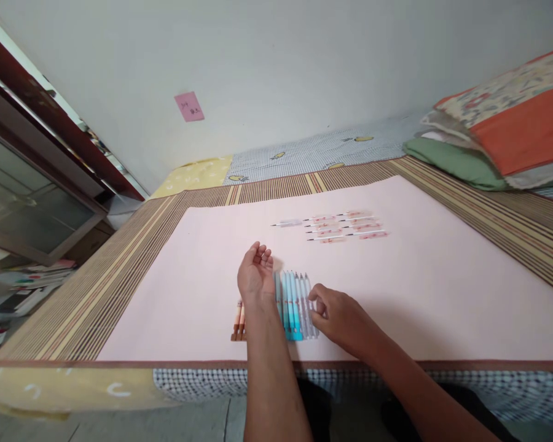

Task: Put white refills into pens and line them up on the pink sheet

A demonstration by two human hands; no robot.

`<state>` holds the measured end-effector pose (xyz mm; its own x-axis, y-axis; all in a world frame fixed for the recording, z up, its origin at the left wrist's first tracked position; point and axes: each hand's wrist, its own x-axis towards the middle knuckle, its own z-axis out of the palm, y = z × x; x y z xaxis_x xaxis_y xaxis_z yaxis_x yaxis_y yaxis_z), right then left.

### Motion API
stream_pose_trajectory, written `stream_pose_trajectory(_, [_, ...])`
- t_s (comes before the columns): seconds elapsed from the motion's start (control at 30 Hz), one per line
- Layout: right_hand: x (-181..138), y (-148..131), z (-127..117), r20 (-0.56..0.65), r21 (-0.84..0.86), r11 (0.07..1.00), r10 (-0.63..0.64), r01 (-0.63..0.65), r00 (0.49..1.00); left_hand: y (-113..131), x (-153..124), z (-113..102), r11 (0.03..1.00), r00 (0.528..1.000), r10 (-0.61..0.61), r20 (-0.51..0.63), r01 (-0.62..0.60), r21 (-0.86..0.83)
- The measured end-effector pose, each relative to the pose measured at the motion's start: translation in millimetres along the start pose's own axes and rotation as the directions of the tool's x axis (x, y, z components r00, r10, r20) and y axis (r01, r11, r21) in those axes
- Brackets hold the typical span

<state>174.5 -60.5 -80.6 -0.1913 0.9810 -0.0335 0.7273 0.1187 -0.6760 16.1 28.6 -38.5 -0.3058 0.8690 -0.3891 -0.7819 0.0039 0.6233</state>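
Observation:
A row of pens lies side by side near the front of the pale pink sheet. It has brown-and-peach pens [236, 320] at its left end, blue pens [291, 301] in the middle and clear pens [308, 307] on the right. My left hand [257, 270] is palm up with loosely curled fingers, beside the blue pens; its forearm hides part of the row. Against the rightmost clear pen, my right hand [334, 310] has its fingers curled in. Whether it grips anything is hidden. Farther back lie several slim refills with dark tips [325, 231], beside clear pink-marked strips [373, 226].
The pink sheet [203, 264] covers a striped mat [96, 264] on a bed. Folded bedding and a cushion [520, 135] are piled at the back right. A pink note [189, 107] is on the wall. A glass-fronted cabinet [27, 196] stands at left.

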Motion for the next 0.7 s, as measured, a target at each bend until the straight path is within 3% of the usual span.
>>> stream_pose_trajectory(0.7, [0.0,5.1,-2.2,-0.007,0.036,0.999,-0.023,0.023,1.000,-2.8,-0.3,0.0,0.999,1.000,-0.014,-0.009,0.014,-0.029])
